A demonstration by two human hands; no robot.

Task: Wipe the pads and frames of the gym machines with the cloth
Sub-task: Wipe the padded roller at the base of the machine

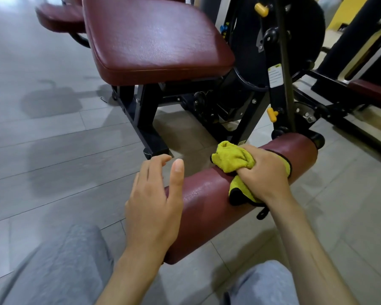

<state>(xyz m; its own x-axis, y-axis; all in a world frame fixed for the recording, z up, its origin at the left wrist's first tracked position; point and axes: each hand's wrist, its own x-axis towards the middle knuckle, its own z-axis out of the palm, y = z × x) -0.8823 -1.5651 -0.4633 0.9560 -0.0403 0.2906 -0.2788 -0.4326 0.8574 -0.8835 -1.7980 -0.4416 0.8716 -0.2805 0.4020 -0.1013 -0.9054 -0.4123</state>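
A dark red roller pad [209,201] lies low across the middle of the view, fixed at its far right end to the machine's black frame [279,89]. My right hand [264,172] presses a bunched yellow cloth with black trim [231,160] onto the top of the roller. My left hand [154,201] hovers over the roller's near left end, fingers apart, holding nothing. Behind the roller stands the machine's wide dark red seat pad [154,38] on black legs.
Grey floor tiles [53,139] spread to the left. A second red pad [59,16] sits at the far left back, another red pad [374,91] at the right edge. Yellow adjuster knobs [272,114] stick out of the frame. My grey-trousered knees [59,267] fill the bottom.
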